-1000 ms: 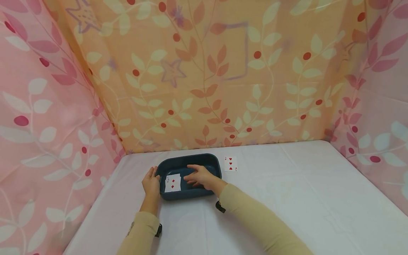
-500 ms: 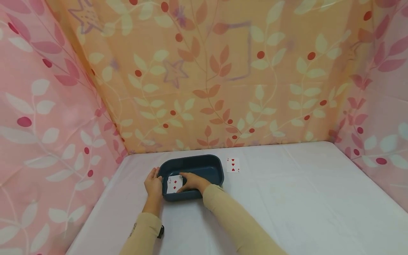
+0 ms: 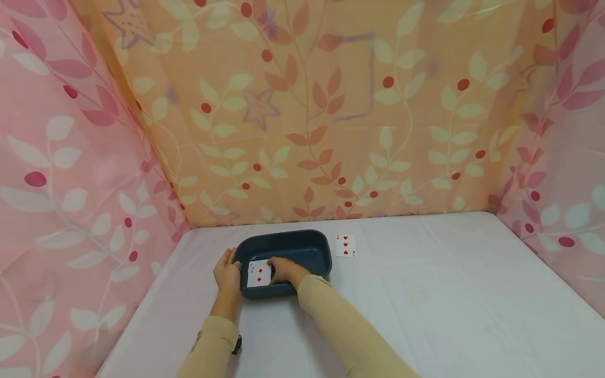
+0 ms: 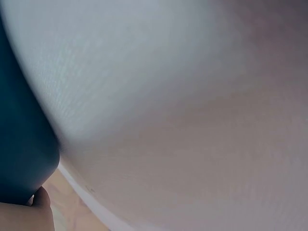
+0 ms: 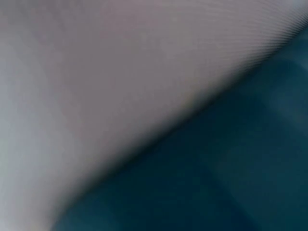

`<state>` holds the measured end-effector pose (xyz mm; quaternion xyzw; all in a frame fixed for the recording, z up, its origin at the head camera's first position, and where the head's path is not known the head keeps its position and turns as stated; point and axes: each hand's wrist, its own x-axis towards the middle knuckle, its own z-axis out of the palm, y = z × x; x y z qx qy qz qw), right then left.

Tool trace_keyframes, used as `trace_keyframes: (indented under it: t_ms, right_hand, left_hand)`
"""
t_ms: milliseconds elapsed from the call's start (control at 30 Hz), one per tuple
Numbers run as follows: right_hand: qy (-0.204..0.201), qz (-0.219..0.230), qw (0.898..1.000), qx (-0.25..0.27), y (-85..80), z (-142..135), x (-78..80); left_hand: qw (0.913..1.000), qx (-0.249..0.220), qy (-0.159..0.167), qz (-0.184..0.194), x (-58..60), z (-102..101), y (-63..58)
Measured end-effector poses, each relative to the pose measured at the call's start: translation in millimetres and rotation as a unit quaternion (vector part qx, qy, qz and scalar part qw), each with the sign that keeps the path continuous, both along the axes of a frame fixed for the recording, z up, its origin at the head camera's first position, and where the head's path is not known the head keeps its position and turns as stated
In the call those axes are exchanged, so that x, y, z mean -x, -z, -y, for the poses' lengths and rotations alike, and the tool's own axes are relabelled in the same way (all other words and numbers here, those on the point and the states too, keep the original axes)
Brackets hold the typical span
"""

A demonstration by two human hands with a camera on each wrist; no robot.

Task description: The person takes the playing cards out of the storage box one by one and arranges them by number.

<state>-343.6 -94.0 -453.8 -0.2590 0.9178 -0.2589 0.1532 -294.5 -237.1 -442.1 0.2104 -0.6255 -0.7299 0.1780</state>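
A dark blue rectangular tray point(image 3: 304, 255) stands at the back left of the table in the head view. My left hand point(image 3: 228, 271) holds its left end, thumb at the rim and fingers along the outer wall. Inside the tray's left part lie playing cards point(image 3: 257, 274), the top one face up with red diamonds. My right hand point(image 3: 285, 270) reaches over the front rim and grips the cards at their right edge between thumb and fingers. The left wrist view shows the tray wall point(image 4: 21, 115) and a bit of the left hand point(image 4: 29, 214).
A three of hearts point(image 3: 345, 245) lies face up just right of the tray on the white tablecloth point(image 3: 439, 294). A leafy orange curtain point(image 3: 331, 115) hangs behind the table, with pink ones at both sides. The right wrist view, blurred, shows the tray point(image 5: 207, 178) and cloth.
My right hand has moved left and down inside the tray, from spread fingers above it to the cards' right edge. The left hand stays at the tray's left end.
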Motion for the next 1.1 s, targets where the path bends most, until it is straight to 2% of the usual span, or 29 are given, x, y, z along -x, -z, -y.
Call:
trace_keyframes:
  t_ms: [233,500,667,767,933,1100]
  right_hand:
    - [0.012,0.025,0.999,0.02,-5.6,-4.0,-3.4]
    - [0.017,0.022,0.999,0.035,-8.6,-6.4,-6.9]
    - [0.022,0.028,0.996,0.076,-4.5,-5.8,-5.5]
    - [0.026,0.053,0.99,0.126,-3.5,-5.9,-4.9]
    - [0.037,0.113,0.972,0.203,-5.0,-7.4,-5.8]
    - [0.036,0.139,0.956,0.257,-7.3,-9.4,-7.3]
  left_hand:
    - [1.0,0.0,0.002,0.007,0.0,-1.2,0.3]
    - [0.9999,0.004,-0.001,0.011,1.3,0.1,1.8]
    - [0.9998,0.005,-0.002,0.017,0.5,-0.1,0.8]
    - [0.9998,0.004,-0.005,0.019,0.2,-0.2,0.3]
    - [0.9998,-0.002,-0.006,0.016,0.3,-0.4,0.8]
    - [0.9999,-0.011,-0.009,0.002,-0.1,-1.9,-0.9]
